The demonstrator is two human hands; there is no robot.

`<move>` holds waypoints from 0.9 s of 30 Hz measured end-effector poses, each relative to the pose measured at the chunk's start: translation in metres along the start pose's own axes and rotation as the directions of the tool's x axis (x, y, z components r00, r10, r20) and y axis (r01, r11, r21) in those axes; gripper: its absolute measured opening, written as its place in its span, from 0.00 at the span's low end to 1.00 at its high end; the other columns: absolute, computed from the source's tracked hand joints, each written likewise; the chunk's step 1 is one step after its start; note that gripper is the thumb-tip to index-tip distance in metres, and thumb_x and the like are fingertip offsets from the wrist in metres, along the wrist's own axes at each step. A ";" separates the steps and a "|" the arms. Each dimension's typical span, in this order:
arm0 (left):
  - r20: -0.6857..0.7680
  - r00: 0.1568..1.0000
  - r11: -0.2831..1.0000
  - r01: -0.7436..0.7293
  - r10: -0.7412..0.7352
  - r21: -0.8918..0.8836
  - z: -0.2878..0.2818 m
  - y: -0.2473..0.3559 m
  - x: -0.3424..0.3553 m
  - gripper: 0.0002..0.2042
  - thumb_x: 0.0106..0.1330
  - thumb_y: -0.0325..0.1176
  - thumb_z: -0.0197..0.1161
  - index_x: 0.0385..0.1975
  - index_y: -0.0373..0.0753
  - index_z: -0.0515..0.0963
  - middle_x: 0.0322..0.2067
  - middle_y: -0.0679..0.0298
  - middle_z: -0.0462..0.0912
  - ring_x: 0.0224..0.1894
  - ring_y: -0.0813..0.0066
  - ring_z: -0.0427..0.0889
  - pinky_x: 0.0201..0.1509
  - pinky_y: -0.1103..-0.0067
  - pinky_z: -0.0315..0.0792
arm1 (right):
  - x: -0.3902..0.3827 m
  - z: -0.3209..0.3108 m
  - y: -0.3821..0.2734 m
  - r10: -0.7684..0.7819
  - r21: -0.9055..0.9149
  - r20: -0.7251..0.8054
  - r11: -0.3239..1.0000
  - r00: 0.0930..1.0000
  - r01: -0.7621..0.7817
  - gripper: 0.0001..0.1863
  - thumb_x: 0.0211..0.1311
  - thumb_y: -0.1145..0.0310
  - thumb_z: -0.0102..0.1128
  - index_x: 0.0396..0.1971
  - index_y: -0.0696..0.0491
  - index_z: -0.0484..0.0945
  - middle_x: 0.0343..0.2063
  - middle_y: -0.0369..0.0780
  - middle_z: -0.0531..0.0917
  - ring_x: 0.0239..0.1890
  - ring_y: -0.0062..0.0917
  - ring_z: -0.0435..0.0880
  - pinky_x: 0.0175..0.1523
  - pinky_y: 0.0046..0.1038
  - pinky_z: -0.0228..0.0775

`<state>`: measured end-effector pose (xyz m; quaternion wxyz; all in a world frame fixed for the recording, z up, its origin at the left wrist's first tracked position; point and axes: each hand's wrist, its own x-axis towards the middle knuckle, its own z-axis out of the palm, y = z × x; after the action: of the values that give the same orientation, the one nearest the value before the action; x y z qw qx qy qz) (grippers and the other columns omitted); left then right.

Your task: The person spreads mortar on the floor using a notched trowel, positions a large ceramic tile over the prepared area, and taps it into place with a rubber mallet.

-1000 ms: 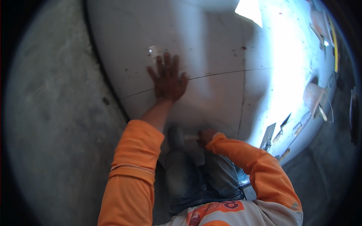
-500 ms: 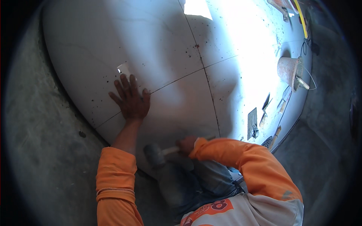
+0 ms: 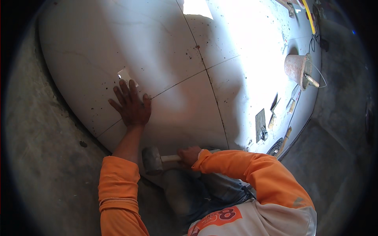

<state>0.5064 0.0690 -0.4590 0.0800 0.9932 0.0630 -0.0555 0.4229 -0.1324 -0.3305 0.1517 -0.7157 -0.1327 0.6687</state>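
Head view: pale tiles (image 3: 177,112) are spanning the centre, dark joints (image 3: 206,69) crossing; grey concrete floor (image 3: 47,165) is bordering left and right. Glare (image 3: 252,59) is whitening the right side, where a bucket (image 3: 294,67) and flat trowel (image 3: 260,122) are resting. Left hand (image 3: 134,110) is lying wide-spread on the tiles; right hand (image 3: 190,155) is gripping a mallet (image 3: 152,161) at their near edge.

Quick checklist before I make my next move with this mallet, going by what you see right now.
1. Right hand on the mallet: ok, gripping its wooden handle.
2. Left hand clear of the mallet head: ok, spread palm down on the tiles, apart from it.
3. Gap between mallet head and knee: cannot tell; they look close.
4. Tiles free of specks: not ok, dark bits near the left hand.
5. Bucket away from the mallet: ok, off to the right.
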 end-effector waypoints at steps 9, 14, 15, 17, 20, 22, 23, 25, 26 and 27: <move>-0.109 0.994 0.997 -0.008 0.000 -0.080 0.003 0.004 0.001 0.31 0.68 0.50 0.43 0.69 0.43 0.52 0.71 0.54 0.46 0.72 0.48 0.45 0.67 0.40 0.40 | -0.016 0.004 0.113 0.228 0.099 -0.493 0.973 0.840 -0.207 0.19 0.58 0.53 0.57 0.40 0.53 0.76 0.31 0.49 0.83 0.37 0.49 0.82 0.44 0.44 0.74; -0.299 0.947 0.986 0.072 -0.115 -0.153 0.007 -0.002 -0.008 0.29 0.69 0.48 0.44 0.67 0.41 0.56 0.69 0.51 0.52 0.71 0.47 0.49 0.67 0.40 0.42 | -0.029 -0.023 0.163 0.533 0.297 -0.656 0.833 0.533 -0.467 0.26 0.58 0.45 0.57 0.44 0.53 0.75 0.36 0.51 0.83 0.42 0.49 0.81 0.49 0.44 0.72; -0.332 0.924 0.979 0.154 -0.192 -0.137 0.008 0.001 -0.011 0.29 0.69 0.47 0.44 0.67 0.40 0.57 0.69 0.51 0.53 0.71 0.47 0.50 0.67 0.40 0.43 | -0.034 -0.030 0.177 0.587 0.410 -0.694 0.798 0.417 -0.442 0.29 0.58 0.43 0.57 0.47 0.54 0.74 0.37 0.52 0.82 0.43 0.50 0.81 0.50 0.43 0.71; -0.346 0.876 0.941 0.309 -0.337 -0.137 0.013 0.000 -0.030 0.28 0.70 0.47 0.44 0.66 0.39 0.57 0.69 0.50 0.53 0.71 0.47 0.50 0.66 0.41 0.43 | -0.040 -0.038 0.203 0.689 0.616 -0.699 0.716 0.191 -0.328 0.36 0.58 0.39 0.56 0.54 0.56 0.72 0.39 0.55 0.82 0.46 0.50 0.80 0.53 0.41 0.71; -0.338 0.812 0.875 0.476 -0.476 -0.089 0.025 -0.003 -0.085 0.29 0.70 0.47 0.45 0.67 0.39 0.56 0.69 0.47 0.52 0.71 0.47 0.50 0.67 0.41 0.43 | -0.043 -0.042 0.251 0.640 0.612 -0.766 0.756 0.065 -0.231 0.36 0.59 0.39 0.54 0.52 0.57 0.72 0.39 0.56 0.82 0.46 0.50 0.80 0.54 0.41 0.69; -0.285 0.798 0.833 0.553 -0.531 -0.003 0.029 -0.009 -0.133 0.29 0.70 0.47 0.45 0.68 0.39 0.55 0.68 0.45 0.52 0.71 0.46 0.50 0.67 0.43 0.43 | -0.038 -0.044 0.266 0.660 0.646 -0.750 0.745 0.047 -0.166 0.33 0.60 0.41 0.55 0.48 0.57 0.74 0.41 0.54 0.81 0.47 0.49 0.79 0.52 0.43 0.70; -0.254 0.773 0.792 0.609 -0.582 0.037 0.028 -0.011 -0.160 0.30 0.70 0.47 0.45 0.68 0.39 0.54 0.68 0.43 0.51 0.71 0.45 0.50 0.68 0.44 0.44 | -0.030 -0.045 0.279 0.659 0.648 -0.750 0.749 0.054 -0.137 0.33 0.60 0.41 0.55 0.48 0.57 0.74 0.41 0.54 0.81 0.47 0.49 0.79 0.52 0.43 0.70; -0.323 0.775 0.812 0.583 -0.544 0.032 0.035 -0.011 -0.216 0.30 0.71 0.47 0.44 0.69 0.38 0.52 0.68 0.42 0.50 0.70 0.44 0.51 0.69 0.50 0.47 | -0.010 -0.043 0.312 0.427 0.460 -0.886 0.861 -0.181 -0.218 0.30 0.59 0.43 0.57 0.47 0.56 0.75 0.46 0.50 0.80 0.49 0.48 0.77 0.52 0.44 0.70; -0.312 0.767 0.804 0.595 -0.561 0.017 0.035 -0.014 -0.242 0.30 0.71 0.46 0.44 0.69 0.37 0.52 0.68 0.41 0.50 0.69 0.43 0.52 0.70 0.53 0.48 | -0.008 -0.048 0.295 0.276 0.328 -0.920 0.930 -0.278 -0.163 0.27 0.58 0.47 0.58 0.49 0.53 0.75 0.49 0.48 0.77 0.51 0.46 0.76 0.52 0.43 0.70; -0.309 0.767 0.805 0.593 -0.563 0.006 0.041 -0.004 -0.263 0.30 0.71 0.46 0.43 0.69 0.36 0.51 0.68 0.41 0.50 0.69 0.42 0.53 0.70 0.55 0.49 | -0.003 -0.060 0.292 0.059 0.099 -0.944 0.989 -0.323 -0.109 0.26 0.59 0.50 0.57 0.51 0.52 0.74 0.51 0.48 0.76 0.55 0.44 0.73 0.56 0.47 0.65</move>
<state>0.2427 0.0359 -0.4683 -0.0029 0.9250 0.3739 0.0668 0.4785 -0.4037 -0.4395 0.1366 -0.9698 0.0872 -0.1821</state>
